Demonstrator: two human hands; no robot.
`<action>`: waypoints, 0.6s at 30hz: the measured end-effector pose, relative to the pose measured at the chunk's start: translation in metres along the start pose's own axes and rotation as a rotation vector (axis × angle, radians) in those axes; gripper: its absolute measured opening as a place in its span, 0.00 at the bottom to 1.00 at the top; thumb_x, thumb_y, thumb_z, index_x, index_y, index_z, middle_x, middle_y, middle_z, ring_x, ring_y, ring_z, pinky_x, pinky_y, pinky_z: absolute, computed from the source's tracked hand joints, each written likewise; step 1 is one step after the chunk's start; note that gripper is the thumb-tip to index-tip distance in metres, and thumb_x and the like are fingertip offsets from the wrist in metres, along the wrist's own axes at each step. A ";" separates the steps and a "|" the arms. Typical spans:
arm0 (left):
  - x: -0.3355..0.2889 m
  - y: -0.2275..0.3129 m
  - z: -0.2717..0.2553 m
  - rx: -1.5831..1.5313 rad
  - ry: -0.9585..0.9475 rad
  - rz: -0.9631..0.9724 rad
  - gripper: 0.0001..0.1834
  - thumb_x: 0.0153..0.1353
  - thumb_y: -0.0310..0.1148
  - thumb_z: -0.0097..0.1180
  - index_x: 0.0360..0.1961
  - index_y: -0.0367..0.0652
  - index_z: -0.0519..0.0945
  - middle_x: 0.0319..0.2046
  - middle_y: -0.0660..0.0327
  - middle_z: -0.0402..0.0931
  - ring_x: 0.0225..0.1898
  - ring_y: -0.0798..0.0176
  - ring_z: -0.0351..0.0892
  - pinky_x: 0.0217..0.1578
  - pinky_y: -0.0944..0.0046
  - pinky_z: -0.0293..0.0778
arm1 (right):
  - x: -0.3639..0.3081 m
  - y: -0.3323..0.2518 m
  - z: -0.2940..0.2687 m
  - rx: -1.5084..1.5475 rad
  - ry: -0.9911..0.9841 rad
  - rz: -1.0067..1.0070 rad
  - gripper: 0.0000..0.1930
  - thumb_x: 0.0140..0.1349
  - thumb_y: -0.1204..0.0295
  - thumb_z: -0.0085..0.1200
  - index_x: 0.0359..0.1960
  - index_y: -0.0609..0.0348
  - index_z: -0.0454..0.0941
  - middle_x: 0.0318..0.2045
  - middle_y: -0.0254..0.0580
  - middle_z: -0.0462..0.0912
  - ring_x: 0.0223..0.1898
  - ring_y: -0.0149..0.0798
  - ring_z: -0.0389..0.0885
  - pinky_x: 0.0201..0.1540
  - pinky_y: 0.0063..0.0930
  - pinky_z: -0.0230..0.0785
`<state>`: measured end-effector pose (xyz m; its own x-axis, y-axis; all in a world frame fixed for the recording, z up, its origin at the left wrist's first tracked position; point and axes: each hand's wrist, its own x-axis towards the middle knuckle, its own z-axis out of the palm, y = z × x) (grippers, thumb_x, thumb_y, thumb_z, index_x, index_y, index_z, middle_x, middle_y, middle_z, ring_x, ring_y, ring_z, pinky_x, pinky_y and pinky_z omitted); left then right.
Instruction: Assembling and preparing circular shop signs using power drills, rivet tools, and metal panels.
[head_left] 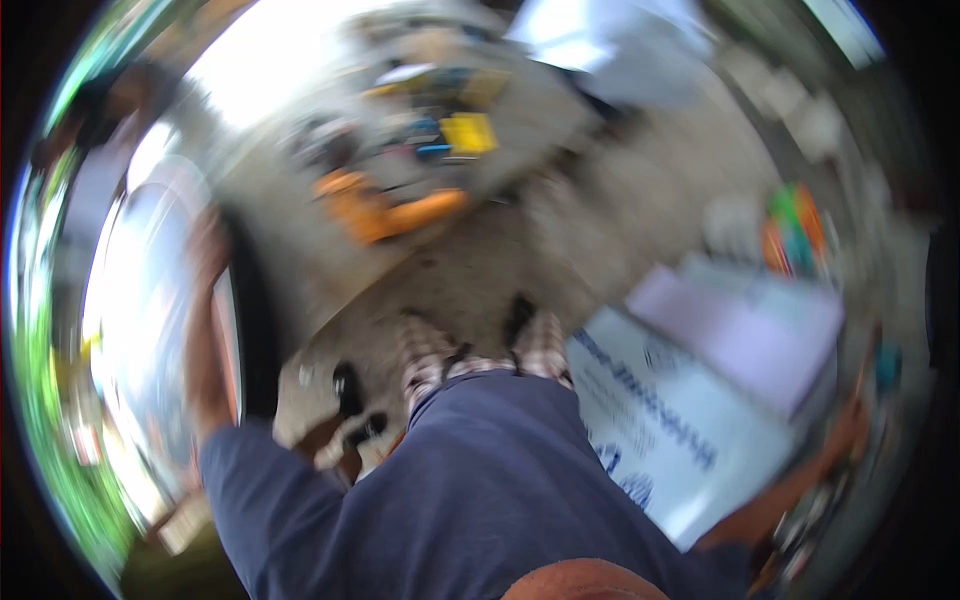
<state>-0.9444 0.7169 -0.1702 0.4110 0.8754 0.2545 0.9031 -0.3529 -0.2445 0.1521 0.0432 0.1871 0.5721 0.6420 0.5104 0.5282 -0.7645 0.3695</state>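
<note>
My left arm reaches up the left side, and my left hand is at the edge of a large shiny, pale panel with a dark side. Motion smears its fingers, so whether they grip the panel does not show. Out at the far right is my right hand, also blurred. A small teal thing is close to it; I cannot make out whether the hand touches it. Between my body and the right arm lies a large pale-blue printed sheet, with a lilac sheet beyond it.
Ahead on the concrete floor lie an orange tool-like object, a yellow box-like piece and several blurred items. White sheeting is at the back, a colourful bundle at right. Another person is at the upper left.
</note>
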 end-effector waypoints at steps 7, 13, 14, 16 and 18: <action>0.012 0.034 -0.108 0.128 -0.214 -0.459 0.24 0.57 0.28 0.47 0.58 0.40 0.71 0.60 0.53 0.68 0.64 0.47 0.63 0.57 0.36 0.59 | 0.049 -0.527 -0.024 1.296 -0.441 -0.093 0.14 0.66 0.66 0.56 0.48 0.61 0.81 0.32 0.30 0.80 0.29 0.22 0.72 0.30 0.18 0.68; 0.012 0.024 -0.112 0.047 -0.275 -0.587 0.29 0.58 0.30 0.52 0.63 0.39 0.68 0.66 0.57 0.63 0.70 0.48 0.55 0.63 0.35 0.53 | 0.000 -0.904 -0.143 1.819 -0.858 -0.450 0.11 0.63 0.73 0.59 0.44 0.65 0.82 0.31 0.32 0.79 0.28 0.21 0.72 0.27 0.15 0.64; 0.013 0.025 -0.112 0.050 -0.283 -0.621 0.29 0.58 0.30 0.52 0.63 0.39 0.68 0.66 0.57 0.63 0.70 0.48 0.55 0.63 0.35 0.53 | -0.007 -0.952 -0.170 1.840 -0.943 -0.641 0.10 0.63 0.74 0.58 0.44 0.65 0.82 0.30 0.31 0.79 0.26 0.21 0.71 0.26 0.15 0.63; 0.016 0.025 -0.111 0.013 -0.290 -0.625 0.29 0.58 0.30 0.52 0.63 0.40 0.68 0.66 0.58 0.62 0.71 0.48 0.54 0.64 0.35 0.52 | -0.028 -1.045 -0.216 1.896 -1.088 -0.737 0.10 0.63 0.74 0.58 0.43 0.66 0.82 0.25 0.30 0.78 0.22 0.21 0.70 0.24 0.15 0.61; 0.019 0.024 -0.114 -0.014 -0.290 -0.644 0.29 0.58 0.29 0.52 0.63 0.40 0.68 0.66 0.58 0.62 0.71 0.48 0.54 0.65 0.36 0.51 | -0.045 -1.124 -0.251 1.850 -1.030 -0.948 0.10 0.63 0.72 0.58 0.42 0.66 0.82 0.24 0.30 0.78 0.22 0.21 0.70 0.24 0.16 0.62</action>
<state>-0.9003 0.6872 -0.0644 -0.2536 0.9637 0.0840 0.9580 0.2623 -0.1163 -0.6250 0.8585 -0.0561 -0.3905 0.9197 0.0402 0.2040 0.1290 -0.9704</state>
